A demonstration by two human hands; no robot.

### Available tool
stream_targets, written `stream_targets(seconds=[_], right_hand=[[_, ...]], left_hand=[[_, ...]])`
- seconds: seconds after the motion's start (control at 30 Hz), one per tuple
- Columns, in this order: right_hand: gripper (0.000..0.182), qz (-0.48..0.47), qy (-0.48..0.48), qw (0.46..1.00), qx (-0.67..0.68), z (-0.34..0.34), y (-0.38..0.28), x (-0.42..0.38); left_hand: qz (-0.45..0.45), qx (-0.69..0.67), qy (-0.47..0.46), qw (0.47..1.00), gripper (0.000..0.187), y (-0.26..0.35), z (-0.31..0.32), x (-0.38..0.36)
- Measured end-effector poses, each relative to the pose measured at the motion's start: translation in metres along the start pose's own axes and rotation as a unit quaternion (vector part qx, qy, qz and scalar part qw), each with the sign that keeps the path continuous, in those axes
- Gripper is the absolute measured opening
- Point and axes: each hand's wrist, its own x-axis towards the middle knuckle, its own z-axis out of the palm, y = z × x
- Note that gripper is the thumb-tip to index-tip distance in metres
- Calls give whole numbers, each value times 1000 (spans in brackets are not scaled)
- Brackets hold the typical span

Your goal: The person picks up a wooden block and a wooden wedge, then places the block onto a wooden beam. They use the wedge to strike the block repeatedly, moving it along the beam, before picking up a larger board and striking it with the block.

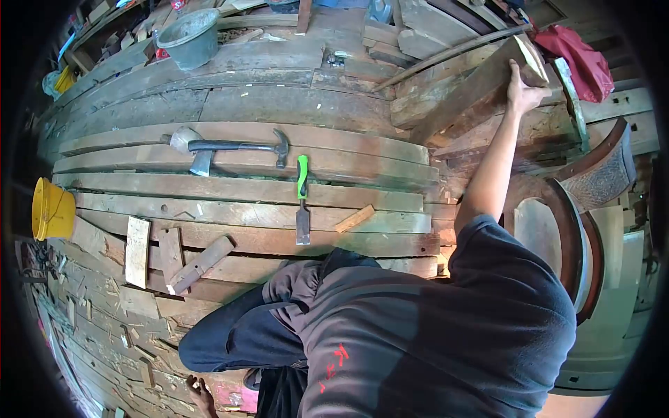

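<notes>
My right hand (526,94) reaches out to the upper right, closed around the end of a thick wooden beam (481,90), which leans up at a slant. Low at the left edge of my body, my left hand (200,394) is partly in view, its fingers loosely bent and apart, with nothing seen in them. In front of my lap a chisel (302,198) with a green handle lies on the planks. A claw hammer (240,145) rests beyond it, across an axe-like head (201,162). A small wood offcut (355,219) lies right of the chisel.
Long planks (258,188) lie side by side before me. A wooden mallet-like block (202,265) and short boards (137,252) are at left, near a yellow bucket (52,209). A grey bucket (188,40) stands farther back. Curved wooden pieces (571,237) and a red cloth (575,61) are at right.
</notes>
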Motion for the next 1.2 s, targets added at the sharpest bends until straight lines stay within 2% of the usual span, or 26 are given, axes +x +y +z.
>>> stream_targets(seconds=[0.1, 0.2, 0.27, 0.33, 0.37, 0.4, 0.47, 0.53, 0.6, 0.67, 0.77, 0.87, 1.0, 1.03, 1.07, 1.1, 1.13, 1.17, 1.2], right_hand=[[99, -22, -38, 996, 82, 0, -38, -23], [99, -18, -61, 997, 41, 2, -70, -48], [95, -48, -55, 996, 57, 6, -82, -66], [89, -74, -68, 991, 91, 3, -109, -90], [86, -93, -84, 988, 92, 1, -124, -106], [83, -113, -100, 984, 94, 0, -140, -126], [78, -133, -163, 966, 149, -7, -169, -173], [78, -191, -194, 950, 153, -5, -194, -216], [74, -196, -229, 942, 148, 0, -206, -242], [71, -199, -254, 935, 146, 10, -221, -255], [70, -197, -291, 928, 128, 16, -219, -267], [69, -214, -275, 926, 144, 17, -219, -274], [70, -206, -302, 926, 92, -5, -217, -251], [68, -210, -271, 935, 88, -12, -213, -241], [65, -184, -258, 946, 68, -21, -211, -227], [63, -159, -242, 950, 114, -13, -193, -218], [65, -98, -162, 957, 219, -28, -211, -201], [75, -93, -158, 982, 41, -44, -212, -182], [86, -85, -110, 985, 106, -44, -206, -165]], left_hand=[[26, 26, 6, 999, 47, 22, -5, -3], [17, -12, 41, 999, 42, 38, -8, -12], [49, -8, 33, 998, 38, 10, -9, -5], [-31, 46, -7, 998, 51, 62, -21, -20], [-3, 53, -1, 999, 55, 45, -18, -16], [-27, 53, -3, 998, 55, 52, -17, -16], [6, 42, -8, 999, 57, 36, -14, -10], [78, 15, 53, 995, 36, 33, -7, -14], [24, 6, 47, 999, 40, 38, -16, -18], [6, 36, 70, 997, 35, 68, -24, -28], [38, 46, 72, 996, 40, 41, -21, -22], [34, 42, 30, 998, 40, 48, -19, -22], [48, 76, 50, 995, 49, 29, -22, -18], [192, 168, 101, 962, 53, 0, -26, -10], [167, 213, 111, 956, 55, -10, -31, -13], [124, 191, 88, 970, 58, -6, -41, -8], [180, 177, 138, 958, 60, -13, -43, -1], [177, 229, 147, 946, 60, -66, -45, 9], [129, 167, 118, 970, 58, -19, -58, 6]])
